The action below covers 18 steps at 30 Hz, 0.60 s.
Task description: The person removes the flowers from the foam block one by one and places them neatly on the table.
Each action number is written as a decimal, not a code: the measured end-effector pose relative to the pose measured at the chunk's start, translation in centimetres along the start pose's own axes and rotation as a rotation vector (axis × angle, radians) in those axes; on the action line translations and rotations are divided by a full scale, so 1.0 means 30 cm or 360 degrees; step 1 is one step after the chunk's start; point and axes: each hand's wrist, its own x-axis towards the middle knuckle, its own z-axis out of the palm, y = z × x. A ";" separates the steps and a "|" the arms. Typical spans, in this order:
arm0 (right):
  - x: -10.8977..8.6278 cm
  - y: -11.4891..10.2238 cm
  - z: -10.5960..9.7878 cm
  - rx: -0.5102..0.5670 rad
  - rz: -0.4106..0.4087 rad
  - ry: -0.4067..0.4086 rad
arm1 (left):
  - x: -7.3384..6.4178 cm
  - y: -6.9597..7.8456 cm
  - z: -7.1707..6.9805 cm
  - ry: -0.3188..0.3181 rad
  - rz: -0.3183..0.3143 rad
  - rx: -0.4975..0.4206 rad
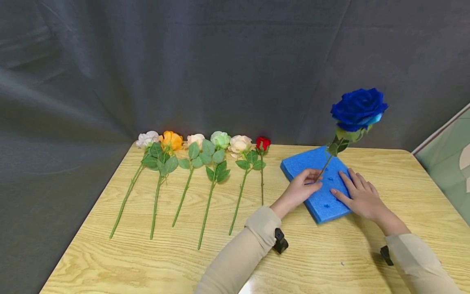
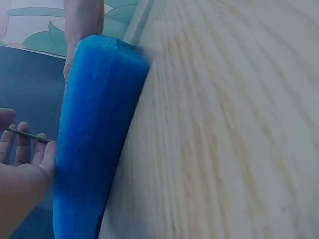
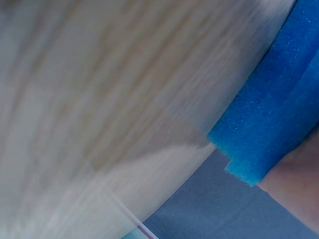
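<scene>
An artificial blue rose (image 1: 359, 109) stands tilted to the right over a blue foam block (image 1: 312, 158). My left hand (image 1: 302, 187) pinches its thin stem (image 1: 324, 167) low down, close to the foam. In the left wrist view the stem (image 2: 30, 135) runs between the fingers to the block's face (image 2: 94, 134); whether its tip is inside the foam I cannot tell. With fingers spread, my right hand (image 1: 361, 198) rests on the block's right side. Small cross-shaped slits show in the foam's top. The right wrist view catches only the block's edge (image 3: 269, 109) and part of that hand.
Left of the block, several artificial flowers lie in a row on the wooden table (image 1: 139, 261): a whitish one (image 1: 147, 139), an orange one (image 1: 171, 140), peach ones, a green one (image 1: 220, 139) and a red rose (image 1: 262, 143). A dark curtain (image 1: 235, 69) hangs behind.
</scene>
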 end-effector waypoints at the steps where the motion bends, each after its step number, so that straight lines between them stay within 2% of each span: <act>1: -0.001 0.001 0.000 0.0000 0.0001 0.0000 | -0.001 -0.004 -0.001 0.0009 0.0000 -0.0010; 4: -0.002 0.002 -0.001 0.0008 0.0006 -0.0011 | -0.006 -0.012 -0.004 0.0025 0.0005 -0.0030; 10: -0.005 -0.002 -0.002 0.0016 0.0001 0.0000 | -0.006 -0.028 -0.009 0.0089 0.0118 0.0012; 12: -0.006 -0.004 -0.003 0.0020 -0.0003 0.0009 | -0.003 -0.034 -0.013 0.0117 0.0135 -0.0022; 18: -0.006 -0.007 -0.007 0.0018 -0.0005 0.0012 | 0.013 -0.051 -0.013 0.0237 0.0048 -0.0383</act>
